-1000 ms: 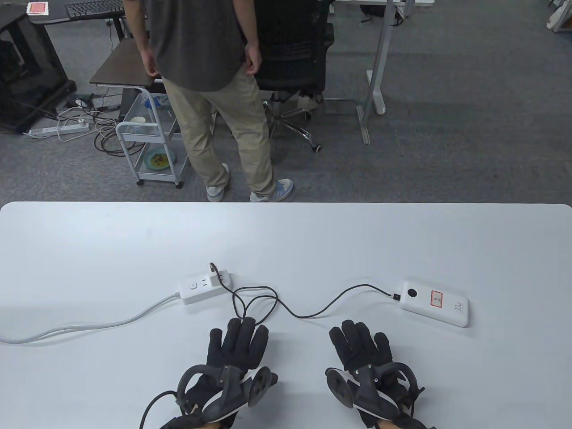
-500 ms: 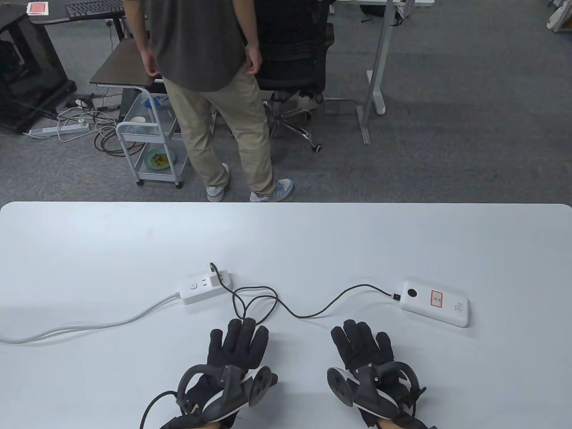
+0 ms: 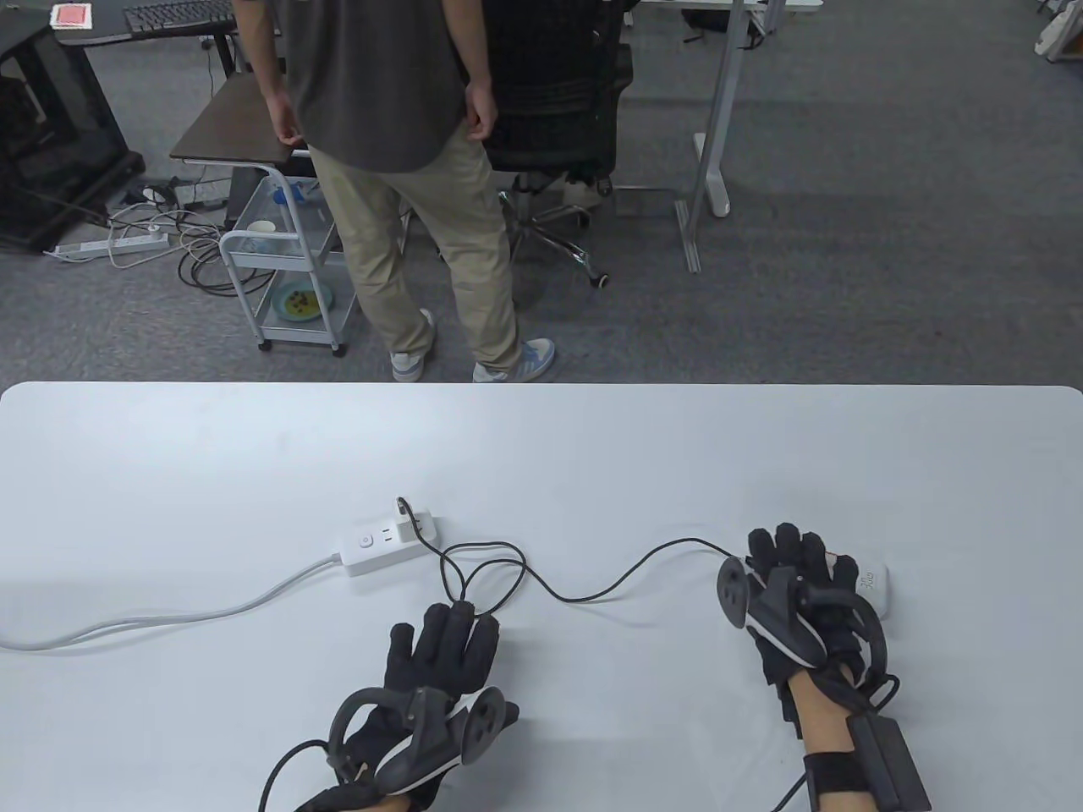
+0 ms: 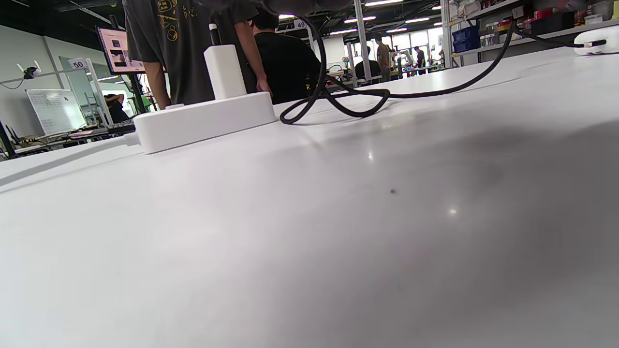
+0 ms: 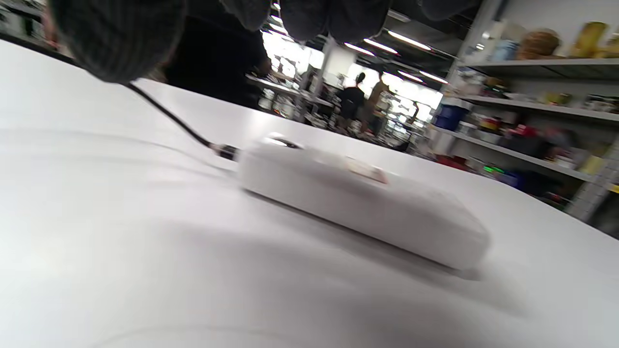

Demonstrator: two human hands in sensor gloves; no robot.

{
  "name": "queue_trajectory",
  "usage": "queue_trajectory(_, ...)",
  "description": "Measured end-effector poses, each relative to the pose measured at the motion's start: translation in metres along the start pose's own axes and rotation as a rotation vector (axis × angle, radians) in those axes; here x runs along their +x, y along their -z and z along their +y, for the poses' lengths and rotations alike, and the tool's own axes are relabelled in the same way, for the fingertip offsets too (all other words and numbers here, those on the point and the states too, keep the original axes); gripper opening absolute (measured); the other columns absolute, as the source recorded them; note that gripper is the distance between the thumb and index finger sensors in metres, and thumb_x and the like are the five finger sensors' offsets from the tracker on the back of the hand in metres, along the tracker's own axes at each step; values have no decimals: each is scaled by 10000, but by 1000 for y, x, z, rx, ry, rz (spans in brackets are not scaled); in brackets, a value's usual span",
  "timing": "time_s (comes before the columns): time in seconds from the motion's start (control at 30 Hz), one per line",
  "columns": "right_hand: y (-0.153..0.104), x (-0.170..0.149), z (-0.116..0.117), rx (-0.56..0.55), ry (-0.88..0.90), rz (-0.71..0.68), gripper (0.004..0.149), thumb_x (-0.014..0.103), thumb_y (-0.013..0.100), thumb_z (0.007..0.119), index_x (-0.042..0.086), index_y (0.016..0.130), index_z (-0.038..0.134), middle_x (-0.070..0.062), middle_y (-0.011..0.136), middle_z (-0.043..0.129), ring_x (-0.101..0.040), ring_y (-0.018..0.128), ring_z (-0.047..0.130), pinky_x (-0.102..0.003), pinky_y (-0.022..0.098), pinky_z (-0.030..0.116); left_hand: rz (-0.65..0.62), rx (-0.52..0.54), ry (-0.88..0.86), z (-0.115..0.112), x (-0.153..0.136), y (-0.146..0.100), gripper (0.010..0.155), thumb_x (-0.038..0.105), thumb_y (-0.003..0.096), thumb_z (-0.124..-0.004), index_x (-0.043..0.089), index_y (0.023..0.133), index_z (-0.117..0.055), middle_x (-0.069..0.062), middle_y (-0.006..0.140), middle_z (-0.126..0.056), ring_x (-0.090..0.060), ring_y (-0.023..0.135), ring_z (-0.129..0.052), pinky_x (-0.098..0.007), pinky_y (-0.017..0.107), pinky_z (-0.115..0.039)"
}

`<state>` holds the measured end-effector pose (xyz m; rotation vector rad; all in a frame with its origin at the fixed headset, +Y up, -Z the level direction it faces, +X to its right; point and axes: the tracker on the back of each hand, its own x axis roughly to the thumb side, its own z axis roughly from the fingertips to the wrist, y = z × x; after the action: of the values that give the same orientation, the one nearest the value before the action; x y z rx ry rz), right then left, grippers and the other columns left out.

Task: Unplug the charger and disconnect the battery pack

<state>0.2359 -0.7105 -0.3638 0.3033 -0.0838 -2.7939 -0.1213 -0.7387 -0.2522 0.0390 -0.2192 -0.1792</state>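
Observation:
A white charger [image 3: 412, 526] stands plugged into a white power strip [image 3: 372, 548]; both show in the left wrist view, charger [image 4: 225, 71] on strip [image 4: 203, 121]. A black cable [image 3: 592, 592] runs from the charger, loops, and ends in the white battery pack [image 3: 873, 585]. My right hand [image 3: 791, 562] lies spread over the pack and hides most of it. In the right wrist view the pack [image 5: 358, 203] has the cable plug [image 5: 223, 151] in its end, and my fingers [image 5: 121, 38] hang above it without gripping. My left hand [image 3: 444, 633] lies flat and empty near the cable loop.
The strip's grey cord [image 3: 169, 613] trails off the table's left edge. A person [image 3: 398, 169] stands just beyond the far edge of the white table [image 3: 592, 457], beside an office chair [image 3: 558, 101] and a small cart [image 3: 288, 279].
My right hand has moved right and forward from the near middle of the table and now covers the battery pack. My left hand has drawn back slightly.

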Motion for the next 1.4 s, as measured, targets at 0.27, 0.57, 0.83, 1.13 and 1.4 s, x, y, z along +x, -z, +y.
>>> queue_trajectory(0.27, 56, -29, 24, 244, -58, 39, 861, 591, 399, 691, 336, 1095, 253, -29, 1229, 304, -324, 1126, 422, -642, 785, 418, -5, -12, -29, -1, -2, 2, 943, 833, 391, -539, 387, 1192, -320, 31, 1296, -375, -263, 1252, -501, -565, 882, -503)
queue_trajectory(0.57, 93, -33, 46, 485, 84, -4, 982, 590, 381, 771, 277, 1083, 162, -30, 1212, 273, -335, 1104, 349, -632, 784, 384, -9, -36, -101, -3, -9, 5, 938, 832, 396, -535, 383, 1192, -327, 24, 1295, -380, -266, 1248, -506, -563, 879, -511)
queue_trajectory(0.83, 100, -39, 54, 428, 101, -103, 969, 549, 311, 837, 265, 1080, 320, -52, 1175, 397, -326, 1044, 523, -545, 765, 481, -12, -66, -140, -4, -12, 8, 929, 823, 401, -539, 379, 1190, -332, 30, 1292, -383, -269, 1244, -518, -559, 877, -517)
queue_trajectory(1.13, 75, -41, 50, 165, 80, -295, 942, 603, 266, 876, 191, 1038, 526, -144, 1072, 662, -384, 900, 748, -546, 717, 590, -7, -88, -118, -6, -12, 8, 924, 816, 402, -553, 380, 1187, -336, 35, 1290, -387, -265, 1242, -529, -556, 877, -523)
queue_trajectory(1.4, 37, -32, 10, 84, 65, -453, 1041, 703, 246, 800, 88, 1038, 518, -237, 1015, 688, -446, 805, 801, -573, 637, 707, 22, -77, -115, -4, -21, 9, 921, 814, 402, -557, 381, 1186, -340, 30, 1289, -391, -264, 1240, -534, -553, 877, -526)
